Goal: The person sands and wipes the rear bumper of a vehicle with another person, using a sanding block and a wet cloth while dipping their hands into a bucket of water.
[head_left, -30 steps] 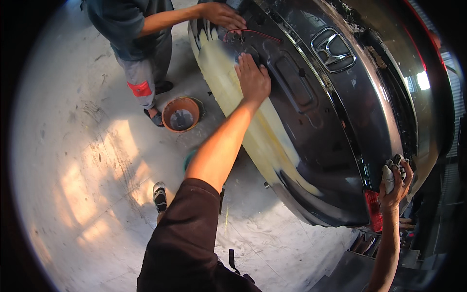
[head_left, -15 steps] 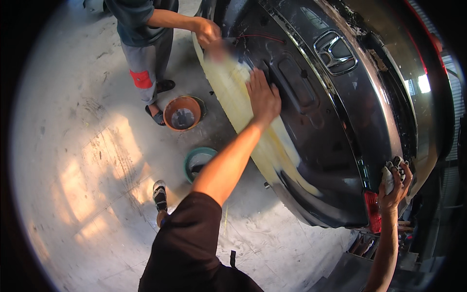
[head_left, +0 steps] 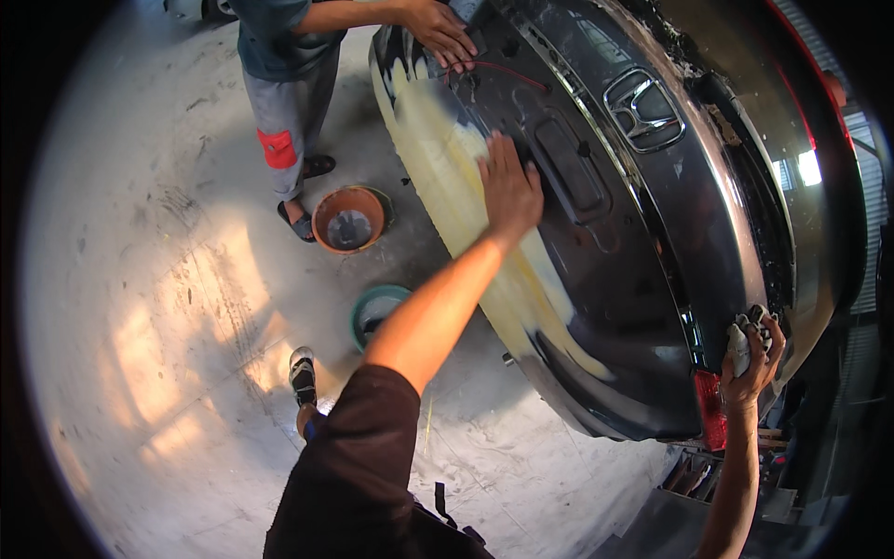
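Observation:
My left hand [head_left: 513, 194] lies flat, fingers stretched out, on the dark trunk lid [head_left: 610, 289] of a car, beside a broad band of pale yellow filler [head_left: 452, 186]. Nothing shows in this hand, though its palm side is hidden. At the right, my right hand [head_left: 752, 368] is closed round a crumpled white and dark cloth [head_left: 741, 345], against the car's edge just above the red tail light [head_left: 711, 410]. Part of the cloth is covered by my fingers. A chrome emblem [head_left: 643, 110] sits on the lid between the chrome strip and the far edge.
Across from me a co-worker's hand [head_left: 442, 35] rests on the lid's far end, near a thin red wire [head_left: 510, 70]. On the concrete floor [head_left: 177, 326] stand a brown bucket [head_left: 323, 224] and a green basin [head_left: 358, 326], partly behind my left arm.
The co-worker's hand has moved from the yellow filler up and right onto the dark panel. My left hand sits in nearly the same place; my right hand still grips the cloth.

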Tool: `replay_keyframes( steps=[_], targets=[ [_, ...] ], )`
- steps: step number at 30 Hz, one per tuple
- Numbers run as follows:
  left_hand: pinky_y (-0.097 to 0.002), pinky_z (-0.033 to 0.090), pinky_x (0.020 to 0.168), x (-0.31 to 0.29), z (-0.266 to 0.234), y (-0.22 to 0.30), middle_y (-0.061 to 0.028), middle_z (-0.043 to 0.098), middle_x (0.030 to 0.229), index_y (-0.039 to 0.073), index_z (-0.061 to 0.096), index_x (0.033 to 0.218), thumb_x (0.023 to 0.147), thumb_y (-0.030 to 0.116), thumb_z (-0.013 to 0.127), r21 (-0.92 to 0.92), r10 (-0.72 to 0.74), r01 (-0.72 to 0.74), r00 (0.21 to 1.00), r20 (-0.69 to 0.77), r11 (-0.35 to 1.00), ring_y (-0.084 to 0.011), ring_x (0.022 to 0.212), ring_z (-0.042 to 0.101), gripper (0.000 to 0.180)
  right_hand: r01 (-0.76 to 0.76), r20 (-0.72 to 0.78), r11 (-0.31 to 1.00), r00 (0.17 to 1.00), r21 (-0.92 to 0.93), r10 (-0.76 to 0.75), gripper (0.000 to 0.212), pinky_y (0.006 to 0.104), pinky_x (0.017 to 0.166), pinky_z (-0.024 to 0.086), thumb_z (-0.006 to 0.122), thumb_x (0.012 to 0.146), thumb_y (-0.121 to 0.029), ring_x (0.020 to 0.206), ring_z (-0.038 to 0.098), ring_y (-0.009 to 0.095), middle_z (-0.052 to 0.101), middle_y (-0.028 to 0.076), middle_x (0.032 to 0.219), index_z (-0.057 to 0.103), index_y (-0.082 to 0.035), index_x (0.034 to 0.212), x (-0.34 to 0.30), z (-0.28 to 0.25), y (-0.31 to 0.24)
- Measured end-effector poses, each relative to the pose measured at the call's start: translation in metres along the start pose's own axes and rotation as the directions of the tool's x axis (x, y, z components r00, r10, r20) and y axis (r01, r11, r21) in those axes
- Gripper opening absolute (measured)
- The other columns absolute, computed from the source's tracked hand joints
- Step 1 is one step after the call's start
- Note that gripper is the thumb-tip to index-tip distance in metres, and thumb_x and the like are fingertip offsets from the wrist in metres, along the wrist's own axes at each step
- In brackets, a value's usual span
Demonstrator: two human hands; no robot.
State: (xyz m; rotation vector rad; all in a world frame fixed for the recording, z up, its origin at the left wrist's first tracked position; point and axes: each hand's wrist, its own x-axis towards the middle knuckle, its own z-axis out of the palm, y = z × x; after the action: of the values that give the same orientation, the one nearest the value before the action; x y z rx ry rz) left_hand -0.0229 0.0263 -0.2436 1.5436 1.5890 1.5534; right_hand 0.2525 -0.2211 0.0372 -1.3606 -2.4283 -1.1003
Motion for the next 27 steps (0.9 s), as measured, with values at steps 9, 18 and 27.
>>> replay_keyframes(
  steps=[9,18,27],
  targets=[
    [-0.0552,0.012,0.117,-0.053,0.017,0.042,-0.0351,0.006,0.155,-0.015,0.024,0.144,0.096,0.021,0.047,-0.084,-0.016,0.020,0.999,0.051,0.996,-0.0509,0.144,0.009,0.065,-0.041,0.026,0.999,0.999,0.027,0.040,0.046,0.0535,0.093,0.044,0.056,0.092,-0.043,0.112,0.054,0.042,0.051,0.023,0.128,0.056,-0.009,0.123,-0.005,0.003,0.002],
    [-0.0565,0.016,0.115,0.002,0.016,0.018,-0.0407,0.012,0.150,-0.014,0.022,0.144,0.092,0.015,0.049,-0.129,-0.048,0.033,0.992,-0.117,0.991,-0.0545,0.140,0.016,0.066,-0.013,0.026,1.000,1.000,0.007,0.013,0.048,0.0550,0.094,0.044,0.056,0.092,-0.044,0.113,0.053,0.043,0.050,0.024,0.129,0.054,-0.010,0.126,-0.004,0.005,0.000],
    [-0.0537,0.013,0.117,0.052,0.002,0.000,-0.0353,0.014,0.153,-0.014,0.020,0.144,0.097,0.024,0.047,-0.180,-0.091,0.060,0.982,-0.166,0.982,-0.0486,0.144,0.013,0.067,-0.005,0.016,1.000,1.000,0.008,0.005,0.046,0.0552,0.095,0.043,0.055,0.093,-0.044,0.114,0.052,0.043,0.050,0.024,0.128,0.055,-0.009,0.124,0.003,0.006,-0.006]
  ],
)
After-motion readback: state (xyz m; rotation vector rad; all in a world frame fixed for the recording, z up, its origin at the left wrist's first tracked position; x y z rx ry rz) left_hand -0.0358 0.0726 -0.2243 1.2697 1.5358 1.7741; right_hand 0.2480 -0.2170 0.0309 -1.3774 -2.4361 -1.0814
